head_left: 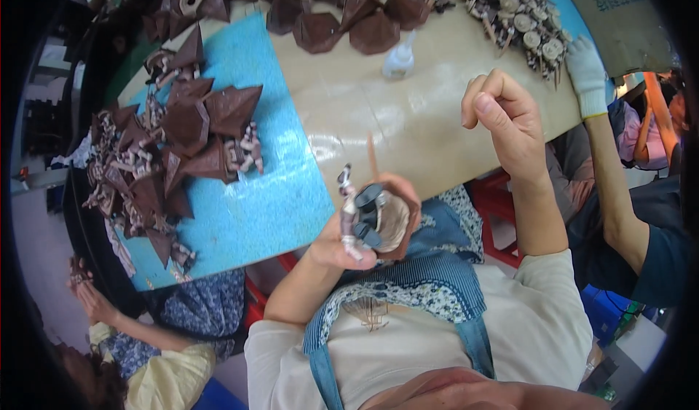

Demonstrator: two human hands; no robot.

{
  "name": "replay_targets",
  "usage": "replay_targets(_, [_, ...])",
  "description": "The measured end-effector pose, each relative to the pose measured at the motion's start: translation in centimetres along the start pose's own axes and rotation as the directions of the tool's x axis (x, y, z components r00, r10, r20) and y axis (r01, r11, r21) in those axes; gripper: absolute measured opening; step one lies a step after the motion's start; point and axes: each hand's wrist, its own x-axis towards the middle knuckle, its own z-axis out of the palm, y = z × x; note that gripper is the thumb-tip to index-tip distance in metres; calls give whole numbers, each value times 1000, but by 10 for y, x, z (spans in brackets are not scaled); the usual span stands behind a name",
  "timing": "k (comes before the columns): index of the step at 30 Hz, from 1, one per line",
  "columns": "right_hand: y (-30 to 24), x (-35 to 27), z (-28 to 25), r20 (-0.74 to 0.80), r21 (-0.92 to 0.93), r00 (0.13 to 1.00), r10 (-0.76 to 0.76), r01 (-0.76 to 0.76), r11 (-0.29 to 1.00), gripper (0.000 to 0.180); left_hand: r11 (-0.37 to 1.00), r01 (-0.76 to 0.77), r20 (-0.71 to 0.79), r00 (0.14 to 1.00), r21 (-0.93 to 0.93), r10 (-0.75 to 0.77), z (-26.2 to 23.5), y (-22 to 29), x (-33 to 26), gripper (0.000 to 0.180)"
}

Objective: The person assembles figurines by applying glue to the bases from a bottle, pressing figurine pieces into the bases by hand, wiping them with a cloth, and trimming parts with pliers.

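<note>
Cupped round a brown-and-beige piece [395,218], the left hand [335,248] has its fingers closed about the sides, keeping it up at the near edge of the table [429,133], in front of the apron [440,239]; a small figure [349,217] sits along its left side. Farther right, the right hand [511,122] hovers above that same edge, fingers curled in and thumb folded against them; I can't tell whether something small is tucked inside. For room, there's the right side of the blue mat [251,213], then the brown tabletop spreading toward the right edge. As for obstacles, a heap of brown cones and little figures [191,124] crowds the left edge, with a co-worker [171,381] just off the near left corner. More brown cones [371,30] line the far edge, a white bottle [398,62] standing nearer than they do. Small parts [518,28] are piled toward the far right corner, a gloved hand [586,71] just beside them, a cardboard box [619,20] beyond
</note>
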Motion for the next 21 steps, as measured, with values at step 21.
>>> replay_targets(21, [55, 310, -77, -77, -995, 942, -326, -53, 82, 19, 983, -135, -151, 982, -128, 115, -23, -4, -5, 83])
